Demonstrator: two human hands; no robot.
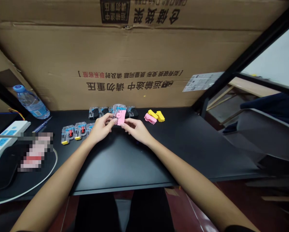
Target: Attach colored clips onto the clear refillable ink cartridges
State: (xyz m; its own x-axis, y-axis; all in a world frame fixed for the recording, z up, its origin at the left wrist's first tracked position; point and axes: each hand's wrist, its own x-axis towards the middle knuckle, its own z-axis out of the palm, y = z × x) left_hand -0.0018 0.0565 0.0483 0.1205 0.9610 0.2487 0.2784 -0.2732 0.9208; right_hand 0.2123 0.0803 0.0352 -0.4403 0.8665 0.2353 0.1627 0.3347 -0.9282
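Note:
Over the middle of the table, my left hand (103, 127) and my right hand (136, 129) pinch a small clear toy gun (119, 113) with a pink outer piece. My left fingers grip its left side, my right fingertips the lower right of the pink part. Behind it stands a row of similar clear toy guns with black parts (94, 113), partly hidden by the held one. Left of my left hand lie clear toy guns with red and yellow parts (67, 134). Loose pink pieces (150, 119) and yellow pieces (160, 116) lie to the right.
Cardboard (125, 51) walls the back of the black table (125, 167). At left are a water bottle (32, 102), a pen (43, 124), a white power strip (7, 138), a white cable (53, 167) and a pixelated patch. A grey chair (263, 135) stands at right.

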